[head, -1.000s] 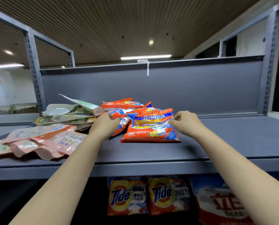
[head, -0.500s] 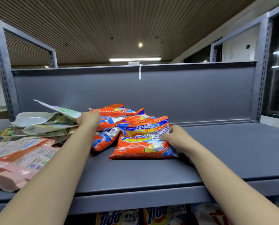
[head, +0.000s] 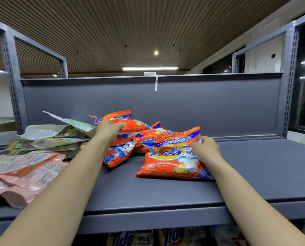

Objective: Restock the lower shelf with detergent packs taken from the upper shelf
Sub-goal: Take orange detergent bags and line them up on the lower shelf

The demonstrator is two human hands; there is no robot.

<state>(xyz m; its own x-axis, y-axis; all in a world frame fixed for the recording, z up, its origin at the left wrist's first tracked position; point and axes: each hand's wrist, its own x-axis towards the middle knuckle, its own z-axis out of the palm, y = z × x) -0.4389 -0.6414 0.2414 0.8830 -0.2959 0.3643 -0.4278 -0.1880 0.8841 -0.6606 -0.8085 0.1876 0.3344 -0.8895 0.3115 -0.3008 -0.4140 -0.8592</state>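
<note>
Orange Tide packs (head: 130, 237) peek out on the lower shelf beneath the grey upper shelf (head: 148, 194). On that shelf, the right hand (head: 205, 148) grips the nearest detergent pack (head: 169, 162) by its right edge. Farther back, the left hand (head: 108, 129) clutches another orange pack (head: 132, 124) atop the pile, beside pink and green pouches (head: 33, 153).
</note>
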